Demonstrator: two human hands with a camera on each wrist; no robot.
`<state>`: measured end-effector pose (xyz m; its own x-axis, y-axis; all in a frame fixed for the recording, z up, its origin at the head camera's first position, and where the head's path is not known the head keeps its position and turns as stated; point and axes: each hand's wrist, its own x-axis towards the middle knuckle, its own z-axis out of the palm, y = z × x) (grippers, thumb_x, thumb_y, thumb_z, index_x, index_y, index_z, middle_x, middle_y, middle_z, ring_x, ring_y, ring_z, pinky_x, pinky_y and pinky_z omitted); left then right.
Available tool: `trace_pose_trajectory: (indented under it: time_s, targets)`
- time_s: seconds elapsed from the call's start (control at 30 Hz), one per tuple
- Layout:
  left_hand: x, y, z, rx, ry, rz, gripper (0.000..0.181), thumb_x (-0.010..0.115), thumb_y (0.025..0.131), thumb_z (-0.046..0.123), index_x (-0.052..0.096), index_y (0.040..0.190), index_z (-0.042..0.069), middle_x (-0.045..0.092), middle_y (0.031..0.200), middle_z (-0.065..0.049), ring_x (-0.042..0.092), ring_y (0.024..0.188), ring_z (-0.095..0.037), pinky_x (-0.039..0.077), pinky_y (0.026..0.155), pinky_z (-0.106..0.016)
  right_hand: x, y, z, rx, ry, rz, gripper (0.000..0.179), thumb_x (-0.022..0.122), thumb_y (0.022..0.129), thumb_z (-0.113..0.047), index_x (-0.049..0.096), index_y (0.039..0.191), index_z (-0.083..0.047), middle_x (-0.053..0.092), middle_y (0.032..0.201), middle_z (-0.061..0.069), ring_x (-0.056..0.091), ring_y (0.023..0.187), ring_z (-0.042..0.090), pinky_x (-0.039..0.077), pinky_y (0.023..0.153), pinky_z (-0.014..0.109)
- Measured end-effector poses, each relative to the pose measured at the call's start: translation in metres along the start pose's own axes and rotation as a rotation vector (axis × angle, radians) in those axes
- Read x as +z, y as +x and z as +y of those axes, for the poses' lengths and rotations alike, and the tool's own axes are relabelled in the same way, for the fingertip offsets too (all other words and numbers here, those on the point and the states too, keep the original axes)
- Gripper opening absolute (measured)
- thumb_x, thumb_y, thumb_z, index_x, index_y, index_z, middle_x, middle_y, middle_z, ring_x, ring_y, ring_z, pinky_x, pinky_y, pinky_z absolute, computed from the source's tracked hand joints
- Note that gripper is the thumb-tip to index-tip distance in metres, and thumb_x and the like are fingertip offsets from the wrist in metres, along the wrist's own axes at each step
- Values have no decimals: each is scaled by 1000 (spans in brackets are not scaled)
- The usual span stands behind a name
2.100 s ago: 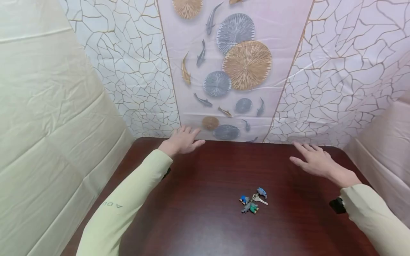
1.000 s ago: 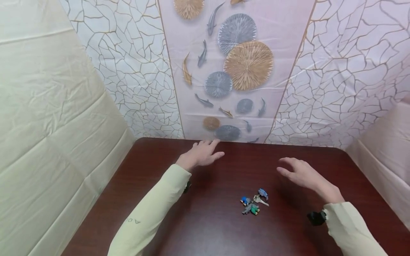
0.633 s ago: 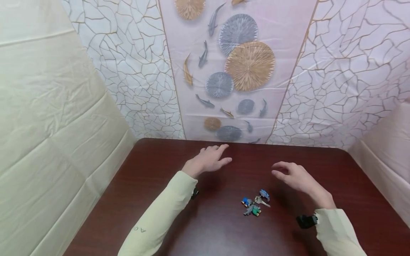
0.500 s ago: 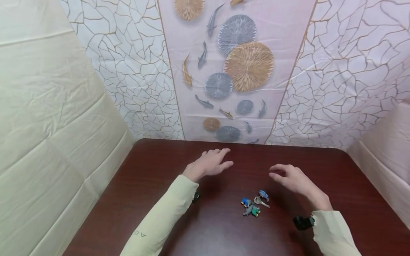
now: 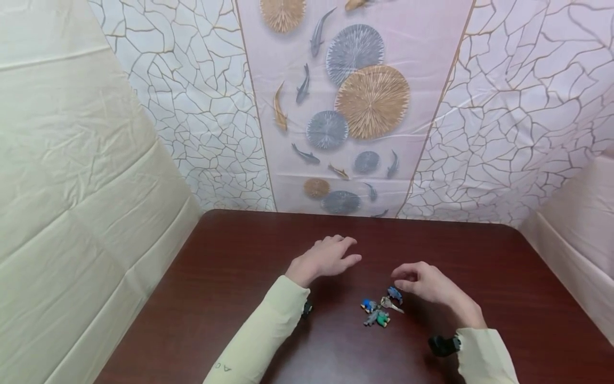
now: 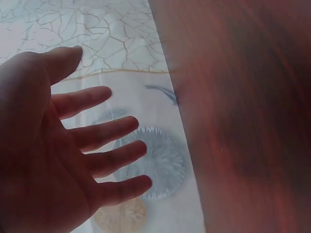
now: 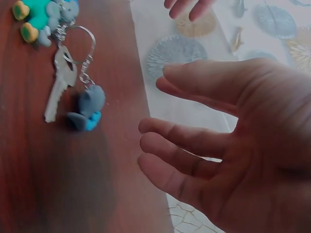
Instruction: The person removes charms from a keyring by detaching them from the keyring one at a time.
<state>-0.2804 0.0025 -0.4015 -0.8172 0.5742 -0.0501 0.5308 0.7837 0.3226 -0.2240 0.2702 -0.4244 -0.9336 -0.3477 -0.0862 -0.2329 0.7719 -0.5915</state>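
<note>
A silver key lies on the dark table in the head view, on a ring with small figure charms. One charm is grey and blue, another wears green, and a third has blue on it. My right hand hovers just behind and right of the charms, its fingers loosely bent and holding nothing. To the left and farther back, my left hand is held above the table with its fingers spread. Its bare palm shows in the left wrist view.
The reddish-brown table has a rounded far edge against a patterned cloth backdrop. Pale cloth hangs along the left side, and more cloth on the right. Each wrist wears a black device.
Both hands have come inward and toward the person. The right has come close to the keychain, its fingers bending more. The key and charms have stayed in place.
</note>
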Motion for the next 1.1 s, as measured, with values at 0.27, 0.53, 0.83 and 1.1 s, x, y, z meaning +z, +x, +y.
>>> trace_pose_trajectory:
  time_s: [0.27, 0.53, 0.83, 1.1]
  targets:
    - [19, -6, 6, 36, -78, -55, 44, 51, 98, 47, 58, 131, 19, 63, 127, 0, 59, 112, -13, 49, 99, -32, 12, 2, 0, -24, 46, -37, 22, 68, 90, -16, 71, 110, -8, 71, 98, 4, 60, 78, 12, 49, 65, 28]
    - [34, -10, 16, 93, -145, -81, 31, 57, 97, 40, 66, 120, 20, 68, 107, 8, 58, 86, -1, 50, 81, -21, 22, 6, -1, -58, -7, -36, 21, 69, 87, -12, 72, 108, -9, 67, 95, 3, 54, 66, 8, 44, 59, 25]
    - [53, -8, 34, 125, -129, -103, 21, 58, 98, 33, 69, 113, 21, 64, 91, 12, 55, 72, -1, 45, 67, -16, 29, 8, 3, -85, -39, -43, 21, 69, 83, -4, 73, 102, -13, 66, 91, 3, 50, 69, 11, 42, 61, 25]
    - [68, -6, 41, 134, -84, -107, 12, 60, 97, 31, 69, 100, 23, 58, 78, 13, 52, 65, -2, 42, 59, -16, 34, 6, 8, -93, -59, -20, 22, 68, 79, 0, 72, 95, -15, 57, 81, 2, 45, 67, 12, 38, 58, 24]
